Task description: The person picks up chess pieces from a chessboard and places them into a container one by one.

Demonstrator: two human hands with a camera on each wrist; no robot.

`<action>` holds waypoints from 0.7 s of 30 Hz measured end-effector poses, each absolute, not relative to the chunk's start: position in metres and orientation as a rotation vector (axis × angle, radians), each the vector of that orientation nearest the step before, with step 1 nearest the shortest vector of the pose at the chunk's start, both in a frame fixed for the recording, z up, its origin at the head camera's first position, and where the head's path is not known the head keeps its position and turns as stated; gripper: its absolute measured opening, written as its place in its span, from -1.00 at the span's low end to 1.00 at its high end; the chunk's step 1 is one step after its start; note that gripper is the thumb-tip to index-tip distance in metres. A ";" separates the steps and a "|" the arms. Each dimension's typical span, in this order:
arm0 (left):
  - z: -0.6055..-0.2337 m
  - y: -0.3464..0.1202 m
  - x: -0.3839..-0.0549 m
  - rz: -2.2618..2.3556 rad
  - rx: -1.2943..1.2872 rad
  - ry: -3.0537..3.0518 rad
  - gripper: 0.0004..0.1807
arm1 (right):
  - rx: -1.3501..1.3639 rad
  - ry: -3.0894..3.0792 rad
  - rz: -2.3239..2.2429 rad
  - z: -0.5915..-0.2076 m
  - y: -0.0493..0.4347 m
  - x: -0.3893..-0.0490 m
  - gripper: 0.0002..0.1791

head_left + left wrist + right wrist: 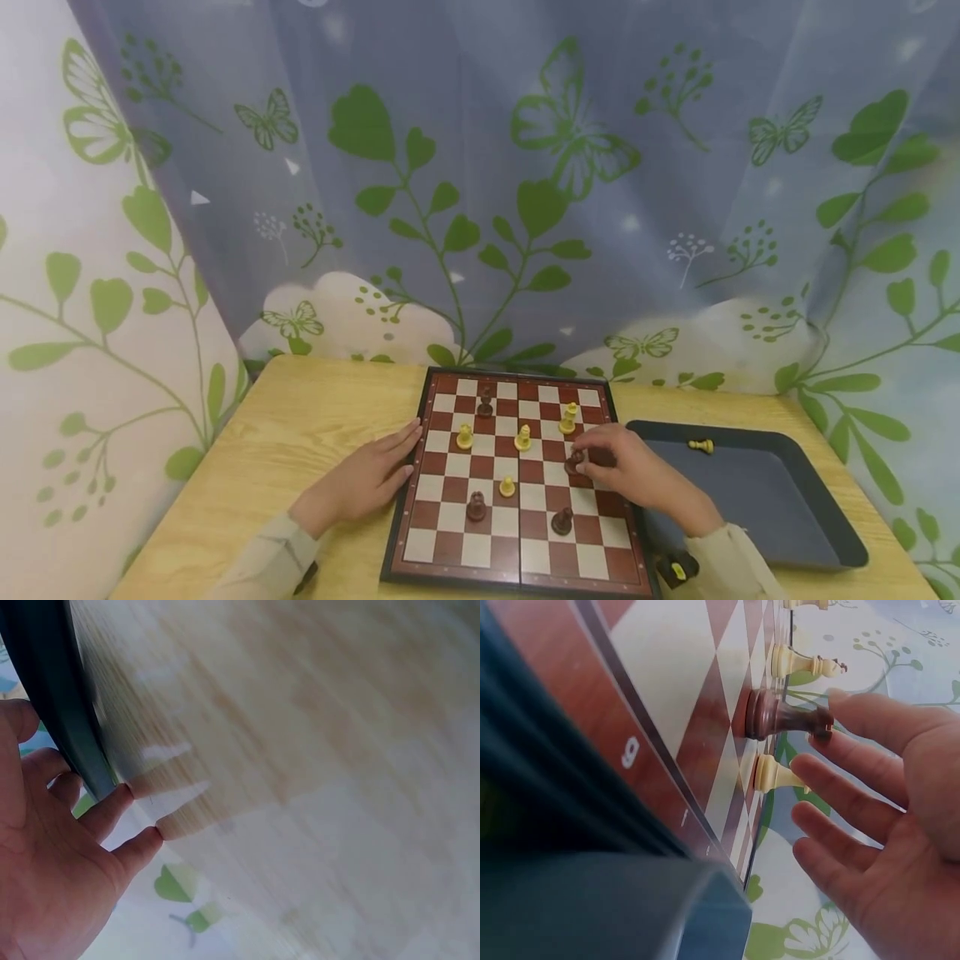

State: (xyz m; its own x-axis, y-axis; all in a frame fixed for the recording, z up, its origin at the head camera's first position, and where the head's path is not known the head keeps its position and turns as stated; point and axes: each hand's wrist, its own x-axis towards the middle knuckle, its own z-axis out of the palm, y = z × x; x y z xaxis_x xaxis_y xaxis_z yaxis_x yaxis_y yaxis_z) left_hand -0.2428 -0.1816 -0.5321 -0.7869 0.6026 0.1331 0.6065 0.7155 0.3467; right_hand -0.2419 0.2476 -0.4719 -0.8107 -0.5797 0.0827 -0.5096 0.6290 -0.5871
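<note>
Now the right hand (637, 471) pinches a dark chessman (784, 715), relaxed left hand (363, 479) touching the chessboard (491, 550)

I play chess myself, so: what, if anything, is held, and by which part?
The right hand pinches a dark chess piece by its top; the left hand only touches the chessboard.

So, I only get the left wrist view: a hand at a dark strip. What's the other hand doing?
Observer: The right hand pinches the top of a dark brown chess piece.
Operator: What's under that piece?
Observer: A flat chessboard with red-brown and white squares.
Operator: Is any piece off the board?
Observer: Yes, one yellow chess piece lies on its side in the dark grey rectangular tray.
</note>
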 end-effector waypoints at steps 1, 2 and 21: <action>-0.532 -0.182 -0.244 -0.592 -1.023 -2.901 -0.36 | -0.919 2.738 -0.925 -0.472 0.247 -0.243 -0.75; -0.531 -0.182 -0.244 -0.594 -1.025 -2.906 -0.36 | -0.915 2.743 -0.913 -0.472 0.247 -0.245 -0.75; -0.531 -0.183 -0.246 -0.589 -1.051 -2.885 -0.37 | -0.851 2.829 -0.926 -0.467 0.242 -0.248 -0.83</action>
State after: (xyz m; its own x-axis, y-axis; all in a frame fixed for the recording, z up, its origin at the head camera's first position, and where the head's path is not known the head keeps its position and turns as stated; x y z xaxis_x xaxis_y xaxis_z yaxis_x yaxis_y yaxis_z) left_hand -0.2457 -0.1827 -0.5306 -0.7740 0.6174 0.1405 0.6230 0.7031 0.3429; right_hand -0.2482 0.2417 -0.4667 -0.8478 -0.5158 0.1230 -0.4887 0.6701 -0.5586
